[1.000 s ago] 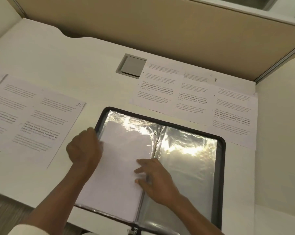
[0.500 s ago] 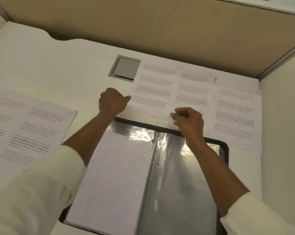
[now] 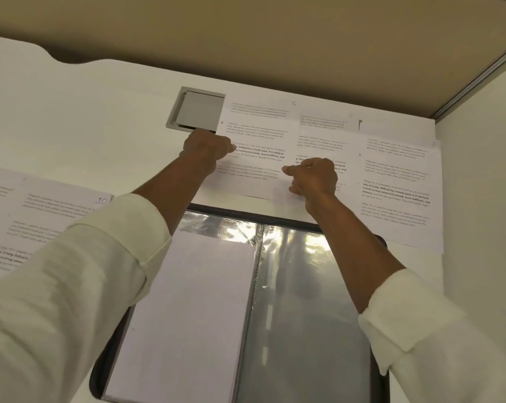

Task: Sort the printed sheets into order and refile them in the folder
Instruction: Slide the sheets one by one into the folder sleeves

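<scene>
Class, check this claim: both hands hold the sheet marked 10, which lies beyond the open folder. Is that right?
Not quite. The head view shows the left hand and right hand holding the sheet marked 5 beyond the open folder; the sheet marked 10 lies off to the left.

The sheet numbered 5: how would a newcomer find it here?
At the back of the white desk, below the tan partition, lies a row of overlapping printed sheets. The sheet numbered 5 is the leftmost, beside the grey hatch, gripped by the left hand; it alone shows a handwritten 5 top right.
</scene>
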Action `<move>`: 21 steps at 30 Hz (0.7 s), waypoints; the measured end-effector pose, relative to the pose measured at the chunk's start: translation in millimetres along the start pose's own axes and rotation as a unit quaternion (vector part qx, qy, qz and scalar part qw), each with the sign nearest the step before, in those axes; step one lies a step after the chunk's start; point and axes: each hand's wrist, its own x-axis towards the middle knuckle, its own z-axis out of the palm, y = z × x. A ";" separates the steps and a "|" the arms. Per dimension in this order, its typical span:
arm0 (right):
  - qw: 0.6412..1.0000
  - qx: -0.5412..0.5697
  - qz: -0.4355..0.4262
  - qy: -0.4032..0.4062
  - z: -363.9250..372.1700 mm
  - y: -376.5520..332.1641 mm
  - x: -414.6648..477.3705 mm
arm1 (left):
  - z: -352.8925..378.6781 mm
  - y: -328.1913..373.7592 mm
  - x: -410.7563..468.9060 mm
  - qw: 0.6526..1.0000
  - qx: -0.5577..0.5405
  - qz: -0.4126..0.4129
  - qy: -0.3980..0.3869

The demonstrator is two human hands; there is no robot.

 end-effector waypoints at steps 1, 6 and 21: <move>1.000 -0.006 0.000 -0.001 1.1 -0.6 0.2 | 0.3 -0.8 2.3 1.000 0.004 -0.006 -0.001; 1.000 -0.023 -0.008 0.000 4.8 1.8 1.7 | 2.9 -6.3 10.2 0.999 0.016 -0.028 -0.018; 0.999 -0.002 -0.022 -0.032 -6.9 16.4 8.9 | -18.0 -23.6 -40.5 0.996 -0.067 0.059 0.007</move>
